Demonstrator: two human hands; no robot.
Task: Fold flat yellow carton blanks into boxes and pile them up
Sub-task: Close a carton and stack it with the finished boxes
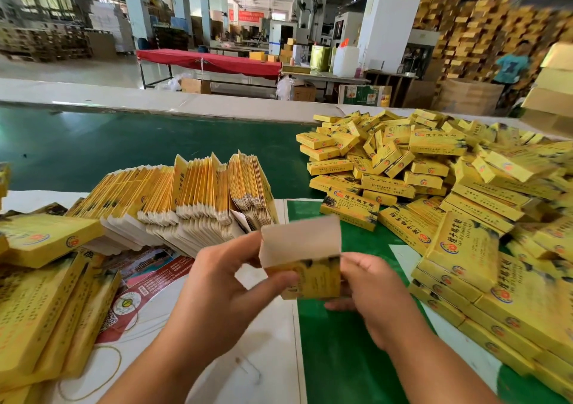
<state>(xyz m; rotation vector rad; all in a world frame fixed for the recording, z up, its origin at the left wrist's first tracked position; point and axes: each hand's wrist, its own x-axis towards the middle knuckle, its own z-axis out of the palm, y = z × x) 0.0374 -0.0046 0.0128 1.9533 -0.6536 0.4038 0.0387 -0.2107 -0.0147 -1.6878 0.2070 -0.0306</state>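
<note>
Half-formed carton (311, 275) held mid-air at 6 o'clock, just above tabletop (338, 351), white end flap up and open. Left hand (231, 282) pinching its 9 o'clock edge w/ thumb on the printed face; right hand (367, 292) gripping the 3 o'clock edge, fingers curled beneath. Probably squaring the tube before tucking. To do well: press opposite creases evenly, keep thumbs off the flap hinge, fold side tabs first, then tuck flap (no forcing, board creases easily). Flat blanks (198, 192) fanned upright at 11 o'clock. Pile of finished boxes (434, 186) at 2 o'clock, near enough for a short toss.
</note>
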